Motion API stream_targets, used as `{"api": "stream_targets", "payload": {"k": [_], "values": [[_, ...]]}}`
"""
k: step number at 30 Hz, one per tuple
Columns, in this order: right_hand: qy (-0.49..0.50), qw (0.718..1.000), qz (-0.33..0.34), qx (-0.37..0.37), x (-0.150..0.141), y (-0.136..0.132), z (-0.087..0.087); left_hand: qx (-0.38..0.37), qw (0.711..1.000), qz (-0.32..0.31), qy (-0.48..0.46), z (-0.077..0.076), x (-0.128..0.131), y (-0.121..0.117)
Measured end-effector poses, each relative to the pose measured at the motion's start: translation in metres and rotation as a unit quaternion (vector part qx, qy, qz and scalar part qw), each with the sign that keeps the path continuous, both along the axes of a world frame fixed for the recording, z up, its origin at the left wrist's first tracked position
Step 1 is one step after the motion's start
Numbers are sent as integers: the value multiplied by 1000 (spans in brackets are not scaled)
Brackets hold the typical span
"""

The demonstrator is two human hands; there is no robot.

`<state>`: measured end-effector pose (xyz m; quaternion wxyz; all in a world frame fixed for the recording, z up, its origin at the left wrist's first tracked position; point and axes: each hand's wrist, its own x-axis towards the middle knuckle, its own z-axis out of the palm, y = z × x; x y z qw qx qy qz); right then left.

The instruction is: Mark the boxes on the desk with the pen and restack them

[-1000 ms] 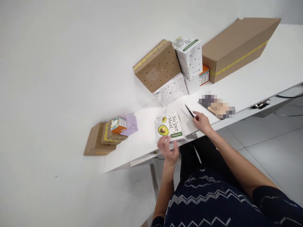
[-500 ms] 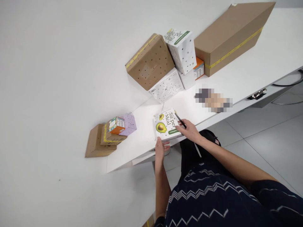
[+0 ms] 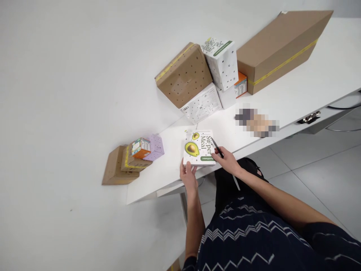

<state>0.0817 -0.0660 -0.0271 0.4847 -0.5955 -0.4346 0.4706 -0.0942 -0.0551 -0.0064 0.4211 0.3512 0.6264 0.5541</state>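
Gripping the avocado box (image 3: 198,149), the left hand (image 3: 189,177) pinches its near corner. Fingers of the right hand (image 3: 229,161) pinch a pen (image 3: 217,147) and touch the box.

Navy short-sleeved top (image 3: 239,246) with white zigzag stripes, plus black trousers (image 3: 224,188).

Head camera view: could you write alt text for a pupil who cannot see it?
A person's left hand and right hand hold a white avocado-printed box at a white table, the right also gripping a dark pen. Other boxes stand behind and to the left.
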Motion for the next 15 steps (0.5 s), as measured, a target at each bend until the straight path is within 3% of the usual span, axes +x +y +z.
{"api": "stream_targets", "payload": {"k": [2, 4, 8, 11, 15], "values": [[16, 1000, -14, 7, 2, 0, -3, 63, 995, 22, 76, 4, 2, 4], [36, 998, -43, 6, 7, 0, -6, 160, 963, 38, 212, 8, 3, 6], [89, 993, -71, -11, 26, 2, -2, 333, 817, 22, 470, 14, 8, 4], [117, 991, -62, 0, 41, 3, 10, 370, 755, -11, 541, 12, 19, -5], [192, 981, -34, 20, 59, 0, 32, 399, 723, -61, 561, 4, 38, -18]]}}
